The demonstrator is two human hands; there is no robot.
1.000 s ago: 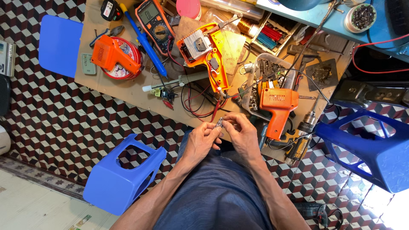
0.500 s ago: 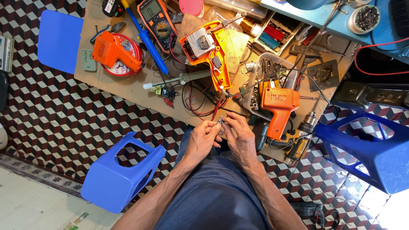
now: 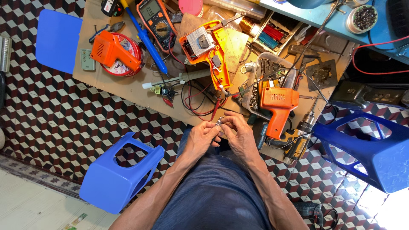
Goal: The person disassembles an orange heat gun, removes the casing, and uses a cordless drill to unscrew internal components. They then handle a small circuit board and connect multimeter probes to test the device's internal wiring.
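**Small metal part pinched between both hands above the lap**

The left hand (image 3: 202,138) and the right hand (image 3: 238,136) met just in front of the person's blue-clad lap, fingers curled narrow and closed together on a small silvery metal part (image 3: 219,121) whose upper end stuck up between the thumbs. What kind of part it was could not be told; it was too small.

Judged from that grip, the work called for steady fingertip pressure and small turns, with the hands kept close over the lap, since a dropped piece could vanish on the red, white and black cube-patterned floor tiles (image 3: 51,110).

Just beyond the fingers lay the edge of the low brown board worktop (image 3: 128,87), with loose red and black wires (image 3: 198,104) near the hands. An orange pistol-shaped soldering gun (image 3: 277,106) lay just right of them, an opened orange gun with its metal core bared (image 3: 204,47) farther off. A blue plastic stool (image 3: 117,174) lay tipped on its side to the left.
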